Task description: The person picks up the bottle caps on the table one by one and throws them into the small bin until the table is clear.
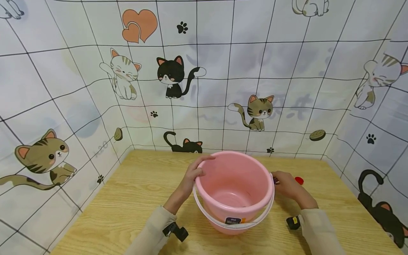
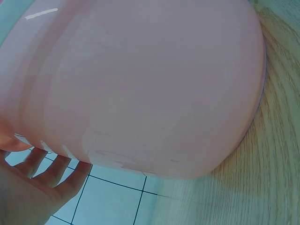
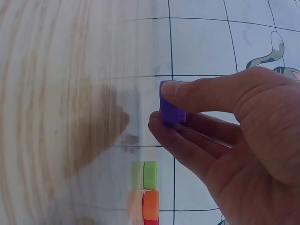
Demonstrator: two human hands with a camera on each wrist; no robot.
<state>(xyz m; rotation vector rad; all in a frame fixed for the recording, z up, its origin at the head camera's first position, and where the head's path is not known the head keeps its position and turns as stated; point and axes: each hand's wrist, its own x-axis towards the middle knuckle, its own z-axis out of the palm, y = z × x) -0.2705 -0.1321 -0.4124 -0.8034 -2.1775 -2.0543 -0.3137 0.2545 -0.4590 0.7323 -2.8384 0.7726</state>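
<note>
A pink bucket (image 1: 234,184) with a white handle (image 1: 223,224) stands on the wooden table, its mouth tilted toward me. My left hand (image 1: 194,173) grips the rim at the left, thumb over the edge; in the left wrist view the fingers of the left hand (image 2: 44,183) lie against the outer wall of the bucket (image 2: 154,84). To the right of the bucket, my right hand (image 1: 288,184) pinches a small purple block (image 3: 171,102) between thumb and fingers. In the right wrist view this hand (image 3: 225,126) holds the block above the table surface.
Small green (image 3: 150,175), orange (image 3: 151,205) and red pieces sit in a row on the table beyond the right hand. The head view shows a red piece (image 1: 299,180) just past that hand. Cat-printed sheeting (image 1: 213,71) surrounds the wooden table (image 1: 143,184) at back and sides.
</note>
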